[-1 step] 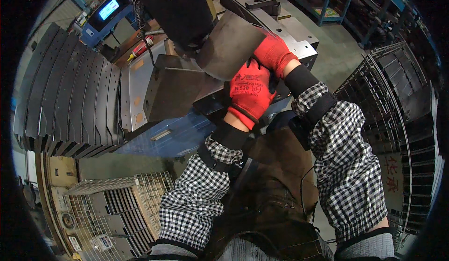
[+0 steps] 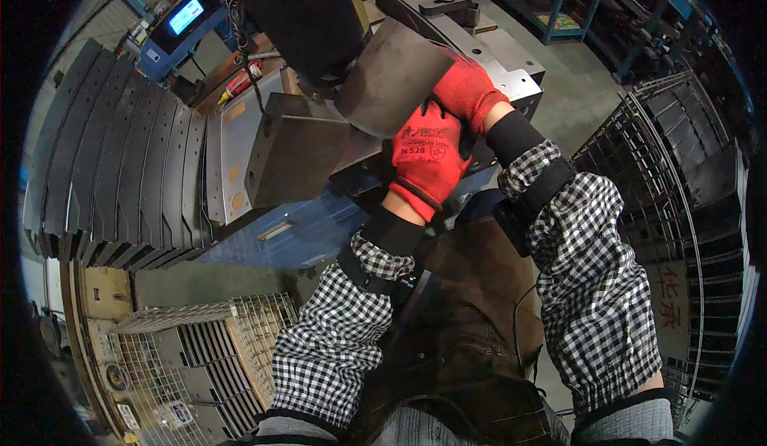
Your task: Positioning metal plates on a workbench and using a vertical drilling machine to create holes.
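Two hands [image 2: 431, 152] [image 2: 471, 93], one curved plate [image 2: 391, 77], one screen [image 2: 186, 16], two baskets [image 2: 262, 330] [image 2: 637, 152], perhaps seven panels [image 2: 118, 154]

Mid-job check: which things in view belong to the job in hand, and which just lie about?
Job in hand:
red-gloved left hand
red-gloved right hand
grey metal sheet against them

Apparently just lying or standing about:
red-and-yellow object
right wire basket
lower-left wire basket

curved sheet [image 2: 395, 78]: matt metal; gloves [image 2: 430, 154]: knit cloth; sleeves [image 2: 331, 358]: cloth
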### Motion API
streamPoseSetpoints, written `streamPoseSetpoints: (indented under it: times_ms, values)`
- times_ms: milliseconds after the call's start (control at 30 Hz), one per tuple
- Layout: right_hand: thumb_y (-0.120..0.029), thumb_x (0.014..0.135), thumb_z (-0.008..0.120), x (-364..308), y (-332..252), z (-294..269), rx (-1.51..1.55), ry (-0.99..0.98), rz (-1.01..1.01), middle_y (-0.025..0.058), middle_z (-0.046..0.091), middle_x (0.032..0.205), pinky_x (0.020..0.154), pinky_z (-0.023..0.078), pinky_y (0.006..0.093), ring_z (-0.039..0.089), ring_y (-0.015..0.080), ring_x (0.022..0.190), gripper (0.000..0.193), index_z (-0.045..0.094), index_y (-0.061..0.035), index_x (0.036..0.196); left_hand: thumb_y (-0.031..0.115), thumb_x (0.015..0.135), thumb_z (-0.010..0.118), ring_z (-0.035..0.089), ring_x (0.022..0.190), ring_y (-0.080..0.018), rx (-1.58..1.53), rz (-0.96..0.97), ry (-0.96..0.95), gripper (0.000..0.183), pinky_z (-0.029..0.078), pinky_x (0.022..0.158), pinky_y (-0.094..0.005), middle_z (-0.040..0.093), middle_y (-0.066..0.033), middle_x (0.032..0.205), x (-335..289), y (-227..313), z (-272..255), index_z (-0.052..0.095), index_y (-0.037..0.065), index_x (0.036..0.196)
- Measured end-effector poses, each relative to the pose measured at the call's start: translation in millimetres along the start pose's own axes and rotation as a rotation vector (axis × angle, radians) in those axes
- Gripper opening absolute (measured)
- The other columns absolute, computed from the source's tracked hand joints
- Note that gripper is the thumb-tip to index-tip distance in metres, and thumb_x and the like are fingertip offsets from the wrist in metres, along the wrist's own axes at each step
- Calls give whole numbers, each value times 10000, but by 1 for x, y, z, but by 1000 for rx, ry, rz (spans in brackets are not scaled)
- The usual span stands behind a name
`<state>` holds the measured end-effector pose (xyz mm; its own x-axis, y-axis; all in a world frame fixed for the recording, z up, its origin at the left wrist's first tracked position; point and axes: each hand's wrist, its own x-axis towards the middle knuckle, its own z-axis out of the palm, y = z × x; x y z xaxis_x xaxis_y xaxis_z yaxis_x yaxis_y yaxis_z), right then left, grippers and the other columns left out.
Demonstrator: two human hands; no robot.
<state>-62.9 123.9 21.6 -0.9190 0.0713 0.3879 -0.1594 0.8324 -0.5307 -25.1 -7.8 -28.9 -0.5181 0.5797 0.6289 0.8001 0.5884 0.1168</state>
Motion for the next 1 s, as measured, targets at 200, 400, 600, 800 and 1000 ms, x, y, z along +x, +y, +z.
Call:
streamPoseSetpoints:
  times_ms: [200,400,600,800,1000]
  values:
    - [-568,908,538,1,2,4,14,25,-3,209,691,1070,911,483,443,638,386,1034,539,699,-71,1037,440,657,771,495,1179,-405,-26,-8,44,746,402,1003,-513,545,-192,1283,1,0,1,574,65,1271]
    - [-560,905,547,1,3,3,-7,27,-19,206,693,1059,909,484,443,641,387,1027,541,692,-65,1069,475,648,779,490,1198,-399,-38,-27,-8,782,401,1010,-507,545,-185,1290,2,-1,1,569,71,1284]
    - [-444,947,574,13,-2,-10,329,260,29,198,646,1197,951,482,404,620,337,1100,473,627,-81,1246,433,657,800,491,1213,-374,80,-30,15,740,404,1022,-485,527,-176,1303,2,5,1,573,75,1264]
    - [-289,983,557,16,-62,-99,-381,920,-738,144,586,1315,965,464,400,564,299,1213,438,537,-50,1349,342,624,847,491,1247,-383,-10,-74,-24,853,417,1039,-480,484,-192,1369,2,7,-7,491,149,1374]
    - [-215,942,620,2,-161,-94,-104,881,-964,170,560,1280,973,484,429,576,327,1185,434,545,-117,1358,332,663,859,490,1283,-398,-50,-137,-207,990,446,1015,-508,419,-229,1465,-2,-1,-1,363,148,1499]
